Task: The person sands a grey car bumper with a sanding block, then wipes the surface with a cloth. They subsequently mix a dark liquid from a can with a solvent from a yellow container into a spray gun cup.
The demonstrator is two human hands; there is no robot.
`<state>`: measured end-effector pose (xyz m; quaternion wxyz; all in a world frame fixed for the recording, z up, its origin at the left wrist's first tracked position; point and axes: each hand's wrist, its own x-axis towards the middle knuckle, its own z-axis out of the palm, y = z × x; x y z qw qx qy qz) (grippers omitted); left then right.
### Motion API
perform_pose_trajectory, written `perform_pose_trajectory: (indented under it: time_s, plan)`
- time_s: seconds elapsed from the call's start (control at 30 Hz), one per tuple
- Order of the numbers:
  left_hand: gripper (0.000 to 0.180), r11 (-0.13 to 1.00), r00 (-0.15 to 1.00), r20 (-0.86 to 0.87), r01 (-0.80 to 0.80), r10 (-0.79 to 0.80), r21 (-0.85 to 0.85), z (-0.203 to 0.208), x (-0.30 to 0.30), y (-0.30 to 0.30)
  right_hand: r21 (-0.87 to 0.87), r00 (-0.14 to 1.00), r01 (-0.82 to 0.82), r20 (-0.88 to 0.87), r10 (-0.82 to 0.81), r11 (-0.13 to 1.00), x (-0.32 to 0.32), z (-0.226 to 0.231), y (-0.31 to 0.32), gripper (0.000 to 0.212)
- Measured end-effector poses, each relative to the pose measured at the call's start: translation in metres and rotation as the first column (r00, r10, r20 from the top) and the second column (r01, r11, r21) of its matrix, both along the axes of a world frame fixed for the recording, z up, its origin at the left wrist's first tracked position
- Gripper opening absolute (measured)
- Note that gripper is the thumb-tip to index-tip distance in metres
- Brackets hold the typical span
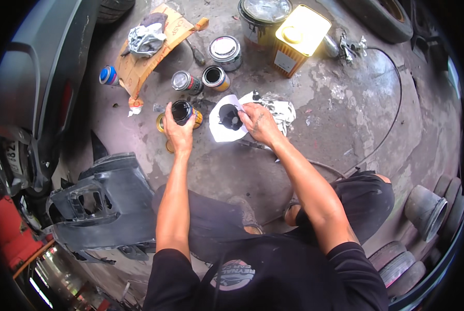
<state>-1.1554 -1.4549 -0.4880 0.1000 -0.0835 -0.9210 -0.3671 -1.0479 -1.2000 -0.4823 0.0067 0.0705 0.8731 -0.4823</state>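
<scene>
My left hand is wrapped round an open paint can with dark paint inside. In my right hand I pinch the edge of a white paper piece; a round black area fills its middle, with a greyish spot in it. I cannot tell whether that paper is flat or formed into a cone. Just beyond my hands stand another open can of black paint and a small lidded can. Gold-coloured lids lie beside my left hand. A stained white rag lies behind my right hand.
Farther off are a grey-lidded can, a large bucket and a yellow rectangular tin. A spray gun trails a hose rightward. Flattened cardboard holds a crumpled rag. A black bumper sits left.
</scene>
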Motion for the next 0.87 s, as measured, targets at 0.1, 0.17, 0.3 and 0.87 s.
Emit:
perform_pose_trajectory:
  time_s: [0.1,0.17,0.3,0.87]
  plan:
    - [0.084,0.988,0.982,0.116,0.152,-0.147,-0.032,0.019,0.013,0.036,-0.005,0.999,0.043,-0.012,-0.043,0.999,0.007,-0.010,0.008,0.030]
    - [0.081,0.998,0.988,0.138,0.064,-0.065,0.014,0.016,0.008,0.034,-0.029,0.999,0.041,0.021,-0.041,0.999,0.007,0.001,0.009,0.030]
    - [0.084,0.977,0.970,0.178,0.186,-0.166,-0.103,0.019,0.013,0.033,-0.016,0.999,0.039,-0.016,-0.039,0.999,0.005,-0.002,0.005,0.029]
    - [0.086,0.708,0.864,0.236,0.500,-0.445,-0.499,0.107,0.034,0.014,-0.027,0.995,0.046,-0.091,-0.048,0.999,0.005,-0.013,0.003,0.026]
